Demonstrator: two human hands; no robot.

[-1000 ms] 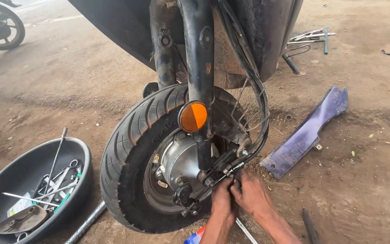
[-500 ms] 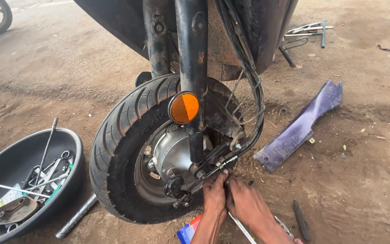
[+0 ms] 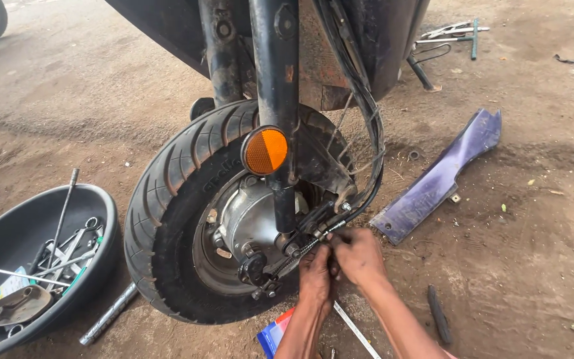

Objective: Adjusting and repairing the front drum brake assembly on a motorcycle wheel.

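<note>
Rubber ridges run around the scooter's front tyre (image 3: 167,219), which frames a dull metal brake hub (image 3: 247,223) below a round orange reflector (image 3: 265,151). At the hub's lower right, both hands meet: the left hand (image 3: 315,271) and right hand (image 3: 357,256) curl, fingers pinched on the thin brake cable (image 3: 313,242). A black plastic basin (image 3: 101,206) holds steel tools; a purple panel (image 3: 443,176) lies on dirt.

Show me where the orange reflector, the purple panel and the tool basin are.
Reflector (image 3: 265,151), head view: middle of its orange face.
Purple panel (image 3: 436,179), head view: middle of its long flat side.
Basin (image 3: 104,203), head view: bare right rim.
</note>
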